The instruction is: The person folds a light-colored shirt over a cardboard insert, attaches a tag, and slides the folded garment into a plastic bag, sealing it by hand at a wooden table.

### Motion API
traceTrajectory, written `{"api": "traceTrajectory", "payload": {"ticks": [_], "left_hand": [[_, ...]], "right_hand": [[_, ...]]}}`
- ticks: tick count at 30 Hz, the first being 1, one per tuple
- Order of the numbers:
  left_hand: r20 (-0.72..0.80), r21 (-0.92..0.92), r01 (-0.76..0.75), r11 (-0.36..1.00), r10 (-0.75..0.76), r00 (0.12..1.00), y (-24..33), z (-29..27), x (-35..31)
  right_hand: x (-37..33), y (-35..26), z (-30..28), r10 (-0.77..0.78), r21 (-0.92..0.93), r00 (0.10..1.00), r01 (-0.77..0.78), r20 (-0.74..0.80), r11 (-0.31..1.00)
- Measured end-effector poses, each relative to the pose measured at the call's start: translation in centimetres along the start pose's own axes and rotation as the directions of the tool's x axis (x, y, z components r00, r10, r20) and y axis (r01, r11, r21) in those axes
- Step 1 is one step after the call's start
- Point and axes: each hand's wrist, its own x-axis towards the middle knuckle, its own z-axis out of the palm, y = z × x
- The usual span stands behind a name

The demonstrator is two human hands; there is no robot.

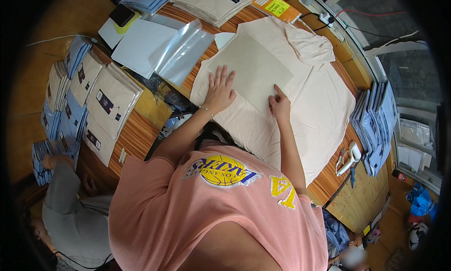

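Note:
A pale cream garment [319,111] lies spread over the striped wooden table, its cloth bunched at the far right. On top of it rests a thin grey-beige rectangular board [260,66], set at a slant. My left hand [221,90] lies flat with fingers spread, the fingertips on the board's left part and the palm by its near-left edge. My right hand [280,105] is at the board's right edge, index finger stretched out and the other fingers curled; nothing shows in its grasp.
Clear plastic bags [185,52] and white sheets [143,43] lie left of the garment. Folded cream shirts [110,99] fill the left side, near another person's grey sleeve [66,196]. Blue folded stacks [373,125] and a white handheld tool [350,158] lie right. An orange notebook [275,5] is behind.

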Motion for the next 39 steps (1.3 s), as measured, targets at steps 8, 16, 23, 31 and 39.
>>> {"api": "traceTrajectory", "payload": {"ticks": [8, 16, 23, 31, 39], "left_hand": [[-0.016, 0.003, -0.004, 1.000, 0.004, 1.000, 0.2, -0.3, 0.0], [-0.033, 0.024, -0.019, 1.000, 0.020, 0.999, 0.2, 0.0, -0.1], [-0.011, 0.011, -0.002, 1.000, 0.003, 1.000, 0.2, 0.0, -0.1], [-0.001, -0.019, -0.001, 1.000, 0.001, 1.000, 0.2, 0.1, 0.1], [0.825, -0.371, 0.443, 0.816, 0.072, 0.560, 2.5, -7.7, -5.4]], "right_hand": [[-0.1, -0.1, 0.1, 0.007, -0.020, 1.000, -0.007, -0.009, 1.000], [-0.4, -0.7, 0.0, -0.002, -0.075, 1.000, 0.000, -0.019, 0.997], [-0.8, -0.7, 0.2, -0.089, -0.123, 0.994, 0.081, -0.063, 0.989], [-0.6, -0.4, 0.1, -0.037, -0.062, 0.997, 0.033, -0.064, 0.998], [-11.7, 1.4, -8.8, 0.016, -0.002, 0.989, -0.016, 0.145, 1.000]]}}
